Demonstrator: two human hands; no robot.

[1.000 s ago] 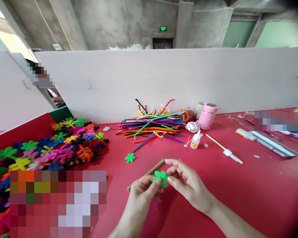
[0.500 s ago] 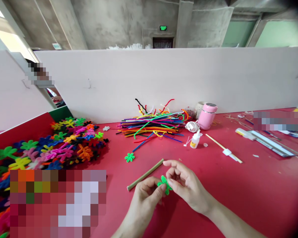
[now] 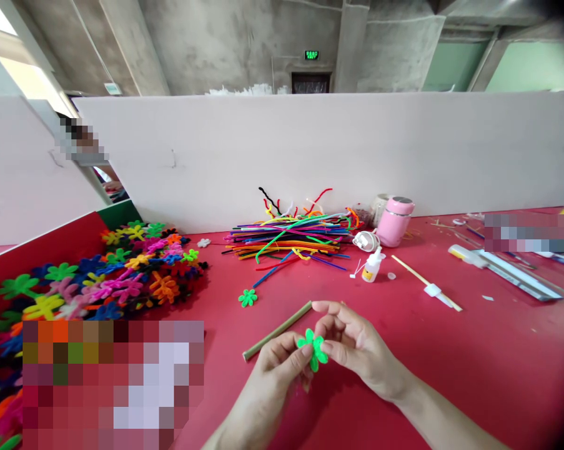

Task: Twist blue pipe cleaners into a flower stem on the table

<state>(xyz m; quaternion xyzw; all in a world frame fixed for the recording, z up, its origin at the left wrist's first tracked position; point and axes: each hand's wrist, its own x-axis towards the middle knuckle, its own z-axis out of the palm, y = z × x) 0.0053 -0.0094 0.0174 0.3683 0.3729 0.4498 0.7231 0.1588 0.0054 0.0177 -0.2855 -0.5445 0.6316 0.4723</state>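
A small green pipe-cleaner flower (image 3: 313, 347) is pinched between both of my hands just above the red table (image 3: 450, 375). My left hand (image 3: 275, 369) holds its left petals with thumb and fingers closed. My right hand (image 3: 354, 347) grips the right side with thumb and forefinger, the other fingers curled above. A thin olive stick (image 3: 277, 330) lies on the table just behind my left hand. Another small green flower (image 3: 247, 297) lies farther back on the table.
A heap of coloured pipe-cleaner flowers (image 3: 98, 281) fills the left. A bundle of straight pipe cleaners (image 3: 291, 237) lies at the back, beside a pink cup (image 3: 394, 220), a small glue bottle (image 3: 370, 267) and a wooden skewer (image 3: 425, 281). A white partition wall (image 3: 310, 150) stands behind.
The green flower has been turned and shifted slightly right and lower between my fingers. Both hands stay in about the same spot.
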